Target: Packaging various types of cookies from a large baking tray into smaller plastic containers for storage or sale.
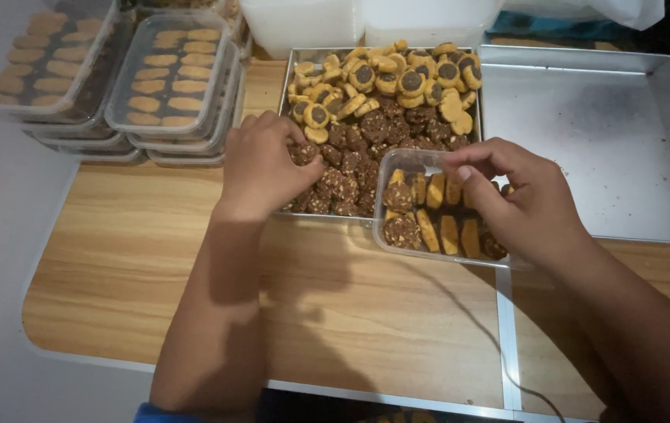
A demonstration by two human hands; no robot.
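- Cookies fill a metal baking tray (292, 63) on a wooden table (139, 258); every other place given below is measured from that tray.
- Left hand (260, 164) rests at the tray's near-left corner, fingers curled together around a dark, crumb-coated cookie (304, 152) and lifting it from the pile.
- Right hand (527, 200) hovers just in front of the tray's near-right edge, over a clear plastic container (386, 184); thumb and forefinger are pinched together, though whether they clamp a cookie cannot be told.
- Step in hand, by the look of it: moving cookies from tray to container, which is partly filled.
- Next move, judged from this view, calls for carrying the picked cookie rightward and setting it on edge beside the others, gently, since the crumb coating looks ready to shed.
- Dark cookies are round, rough and chocolate-brown, heaped across the tray's near half; golden thumbprint cookies with dark centres (397, 74) crowd its far half.
- Inside the container, yellow cookies stand on edge in rows, with dark ones at its left end.
- Empty baking pan (664, 125) sits touching the tray's right side.
- Stacked lidded containers of cookies (170, 78) stand just left of the tray.
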